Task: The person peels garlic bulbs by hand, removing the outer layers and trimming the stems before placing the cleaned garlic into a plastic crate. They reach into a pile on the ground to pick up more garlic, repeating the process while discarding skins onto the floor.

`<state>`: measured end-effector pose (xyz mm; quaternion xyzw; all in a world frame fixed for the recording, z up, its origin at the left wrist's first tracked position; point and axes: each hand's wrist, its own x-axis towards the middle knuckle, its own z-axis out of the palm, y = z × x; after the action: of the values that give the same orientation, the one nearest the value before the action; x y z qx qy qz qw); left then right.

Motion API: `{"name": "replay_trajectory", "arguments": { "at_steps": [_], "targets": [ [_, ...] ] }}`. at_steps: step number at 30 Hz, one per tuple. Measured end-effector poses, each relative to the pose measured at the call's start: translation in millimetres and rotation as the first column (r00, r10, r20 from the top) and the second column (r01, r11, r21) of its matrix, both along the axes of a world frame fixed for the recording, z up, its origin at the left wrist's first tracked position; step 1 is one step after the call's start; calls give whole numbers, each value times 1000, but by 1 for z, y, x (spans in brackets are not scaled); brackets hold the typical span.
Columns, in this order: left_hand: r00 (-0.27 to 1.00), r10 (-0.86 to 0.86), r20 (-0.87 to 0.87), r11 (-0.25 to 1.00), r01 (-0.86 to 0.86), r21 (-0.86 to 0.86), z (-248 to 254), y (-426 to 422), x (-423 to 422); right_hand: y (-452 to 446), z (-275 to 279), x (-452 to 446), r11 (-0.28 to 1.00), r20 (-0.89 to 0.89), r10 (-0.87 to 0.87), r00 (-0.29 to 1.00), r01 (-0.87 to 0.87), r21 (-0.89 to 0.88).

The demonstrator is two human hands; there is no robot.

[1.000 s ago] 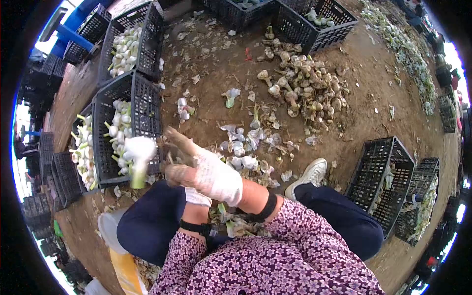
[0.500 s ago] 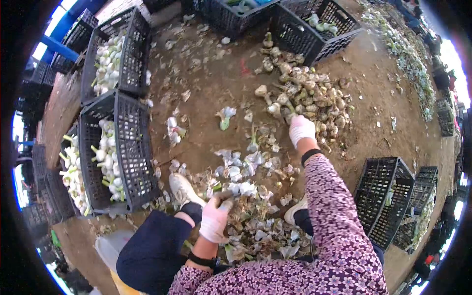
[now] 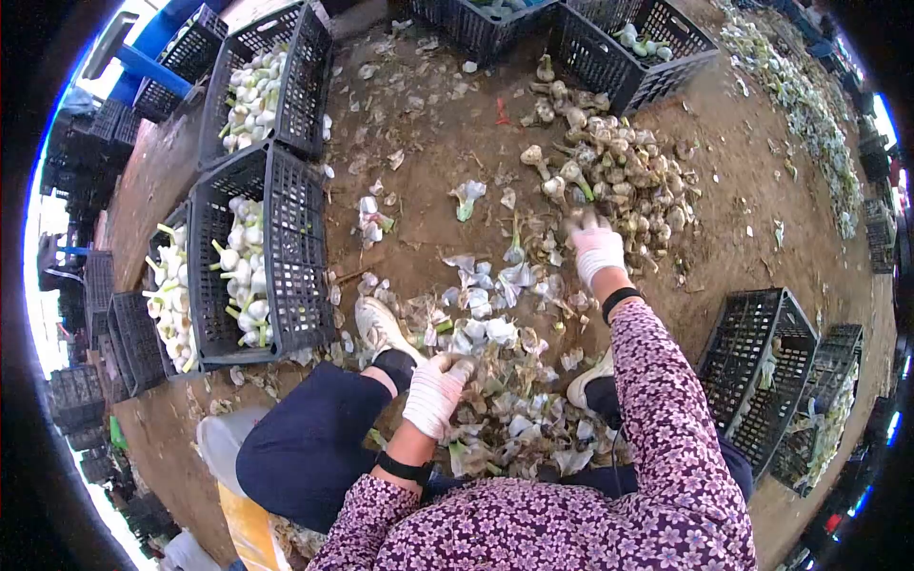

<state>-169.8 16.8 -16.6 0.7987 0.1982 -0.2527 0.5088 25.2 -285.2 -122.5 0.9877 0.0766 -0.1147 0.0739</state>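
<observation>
My right hand (image 3: 597, 249), in a white glove with soiled fingertips, is at the near left edge of a heap of unpeeled garlic bulbs (image 3: 638, 181). Its fingers look slightly apart, and I make out nothing between them. Just beyond the fingertips lies a garlic bulb with a green-tipped stem (image 3: 575, 177). My left hand (image 3: 438, 388), gloved too, is low between the knees above a litter of garlic skins (image 3: 514, 419). Its fingers are curled, and whatever may be inside them is hidden.
Black crates with cleaned white garlic (image 3: 249, 276) stand on the left. More black crates are at the back (image 3: 633, 57) and on the right (image 3: 759, 371). A pale bucket (image 3: 224, 443) is beside my left leg. Scattered skins lie on the dirt floor (image 3: 428, 143).
The view has shifted, so the scene sits further right and higher. My right hand has drawn back slightly from the garlic heap. My left hand stays low, with its fingers still curled.
</observation>
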Motion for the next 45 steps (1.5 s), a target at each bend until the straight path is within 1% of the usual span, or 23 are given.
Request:
{"name": "replay_trajectory", "arguments": {
  "at_steps": [3, 5, 6, 9, 10, 11, 12, 13, 15, 16, 18, 19, 20, 21, 22, 23, 25, 26, 31, 37, 39, 43, 45],
  "targets": [
    [984, 118, -135, 983, -135, -123, 21, -9, 19, 10, -14, 15, 974, -123, 117, 985, -138, -179],
    [981, 140, -134, 978, -158, -136, 10, -9, 26, 11, -20, 28, 988, -98, 29, 995, -44, -145],
    [978, 153, -139, 973, -174, -152, 4, -10, 24, 5, -37, 28, 997, 50, 29, 998, -25, -78],
    [995, 97, 1, 989, -96, -112, -13, -12, 26, 6, -50, 31, 887, 36, -220, 975, 185, 422],
    [994, 106, 37, 984, -99, -148, -16, -14, 25, 9, -46, 23, 890, 29, -206, 978, 175, 422],
    [991, 116, 73, 978, -101, -181, -10, -19, 32, 29, 4, 5, 500, -361, -290, 886, 462, 733],
    [976, 46, 214, 987, -11, -160, -16, -18, 34, 48, 47, -15, -23, -705, -143, 695, 710, 704],
    [938, -27, 346, 989, 74, -125, -23, -16, 33, 59, 67, -37, -300, -727, 69, 683, 710, 638],
    [940, 138, 312, 920, -5, -393, 6, -21, 31, 89, 143, -76, -85, -709, 195, 678, 732, 676],
    [838, -21, 545, 979, 127, -159, 1, -20, 30, 99, 152, -94, -83, -684, 183, 706, 705, 705],
    [917, 255, 308, 820, -36, -571, 18, -20, 20, 115, 171, -123, -86, -647, 170, 743, 665, 742],
    [903, 406, 139, 608, -153, -779, 19, -22, 13, 124, 183, -137, -384, -651, 127, 748, 643, 663],
    [903, 402, 150, 607, -140, -782, 30, -21, 11, 126, 191, -147, -645, -660, 87, 746, 547, 534],
    [918, 286, 275, 798, -69, -599, 42, -17, 10, 118, 184, -152, -404, -616, 23, 788, 571, 715],
    [919, 144, 368, 929, 2, -369, 53, -16, 8, 117, 189, -159, -357, -599, 47, 799, 573, 737],
    [914, 142, 379, 928, 10, -372, 58, -19, 4, 119, 197, -166, -310, -585, 71, 808, 575, 757],
    [662, -125, 739, 991, 114, 66, 68, -23, -5, 123, 218, -174, -291, -542, 2, 840, 519, 803],
    [629, -162, 760, 987, 112, 118, 77, -24, -7, 123, 229, -177, -317, -588, 17, 809, 562, 764],
    [569, -264, 779, 965, 147, 219, 109, -18, -20, 107, 246, -198, -405, -527, 174, 832, 548, 732],
    [641, -234, 731, 972, 181, 152, 123, -15, -29, 101, 258, -211, -338, -566, 169, 807, 587, 736],
    [832, -85, 548, 971, 192, -141, 133, -16, -34, 97, 255, -211, -323, -577, 175, 798, 600, 732],
    [875, 49, 482, 920, 149, -364, 138, -20, -43, 96, 244, -210, -278, -551, 201, 810, 586, 761],
    [522, -323, 789, 937, 60, 344, 136, -23, -48, 96, 239, -206, -243, -507, 299, 808, 579, 778]
  ]
}}
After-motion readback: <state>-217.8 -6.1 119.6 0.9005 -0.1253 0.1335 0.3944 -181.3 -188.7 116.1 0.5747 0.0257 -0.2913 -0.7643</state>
